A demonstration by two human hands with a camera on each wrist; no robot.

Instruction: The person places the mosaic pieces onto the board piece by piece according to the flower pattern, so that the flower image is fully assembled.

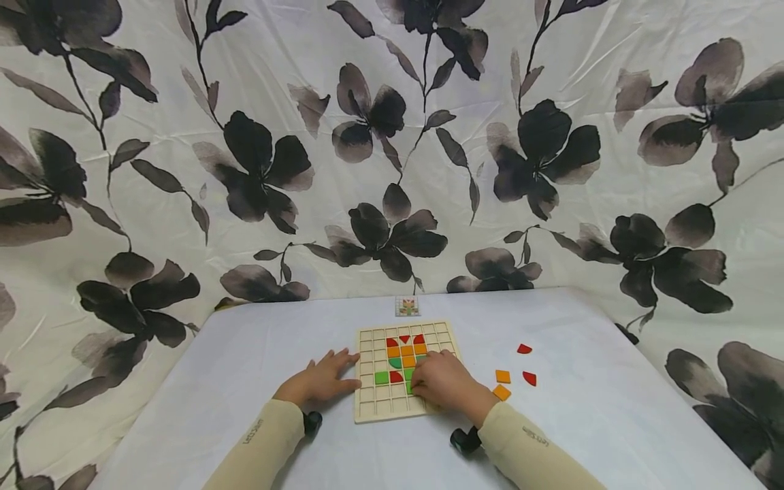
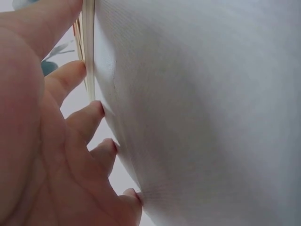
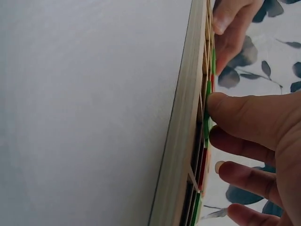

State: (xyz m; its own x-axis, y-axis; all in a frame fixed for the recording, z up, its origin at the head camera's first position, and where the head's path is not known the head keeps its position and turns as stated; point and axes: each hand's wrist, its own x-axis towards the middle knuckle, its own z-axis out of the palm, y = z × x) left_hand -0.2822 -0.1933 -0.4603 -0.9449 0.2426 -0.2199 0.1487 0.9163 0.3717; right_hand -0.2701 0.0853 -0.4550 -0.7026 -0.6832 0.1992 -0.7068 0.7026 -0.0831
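A square wooden grid board [image 1: 370, 411] lies on the white table with red, orange and green tiles set in its cells. My left hand [image 1: 324, 378] rests at the board's left edge, fingers spread, with thumb and fingertips against it. Over the right middle of the board is my right hand [image 1: 446, 382], hiding several cells. In the right wrist view, its thumb and forefinger pinch a green tile [image 3: 206, 134] at board level, while the other fingers hang loosely bent. A red tile [image 3: 202, 169] shows nearer that camera.
To the right of the board lie loose orange squares [image 1: 503, 376] and red curved-edged tiles [image 1: 529, 378]. A small card with a coloured pattern [image 1: 407, 306] lies beyond the board. A flower-printed cloth [image 1: 380, 170] hangs behind the table.
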